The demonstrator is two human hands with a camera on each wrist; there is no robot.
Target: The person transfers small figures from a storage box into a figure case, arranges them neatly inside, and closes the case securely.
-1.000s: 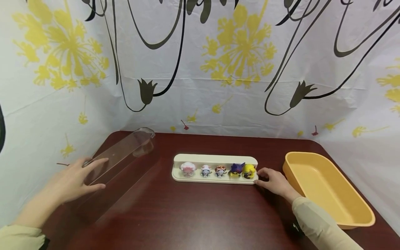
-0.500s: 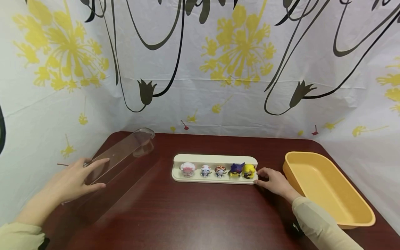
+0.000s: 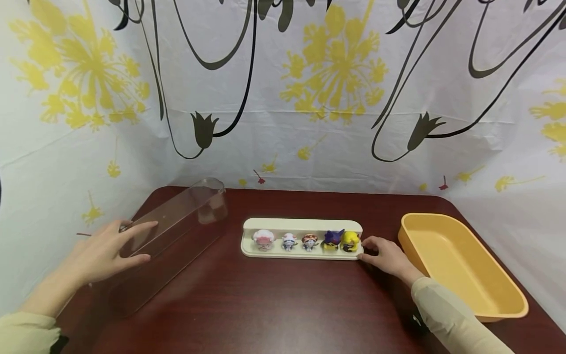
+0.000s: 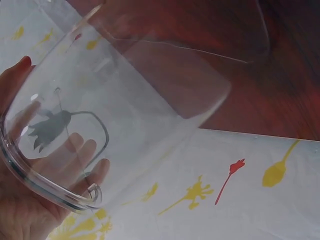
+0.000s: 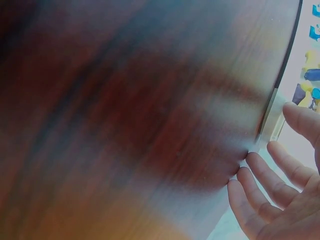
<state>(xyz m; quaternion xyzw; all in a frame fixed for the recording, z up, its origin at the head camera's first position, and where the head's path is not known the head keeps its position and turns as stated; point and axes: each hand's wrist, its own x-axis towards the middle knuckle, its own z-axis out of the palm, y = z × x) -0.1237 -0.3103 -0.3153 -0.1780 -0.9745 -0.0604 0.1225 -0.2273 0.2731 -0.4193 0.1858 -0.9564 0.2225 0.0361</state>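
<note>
My left hand (image 3: 103, 253) grips the near end of a long clear plastic cover (image 3: 177, 216) at the left of the table. In the left wrist view, the fingers show through the cover's clear wall (image 4: 145, 115). At the middle of the table is a cream display tray (image 3: 296, 224) with several small figurines in a row: a pink-and-white one (image 3: 264, 239), two small white ones, a purple one (image 3: 331, 239) and a yellow one (image 3: 350, 241). My right hand (image 3: 385, 256) holds the tray's right end, thumb at the front corner and index finger at the side.
A yellow rectangular bin (image 3: 460, 265) stands at the right of the dark red wooden table (image 3: 283, 305), close to my right forearm. White cloth (image 3: 274, 142) with yellow flowers and dark stems hangs behind and at both sides.
The far end of the clear cover has shifted a little to the right. My right hand and the tray have stayed in place; the head view has turned slightly.
</note>
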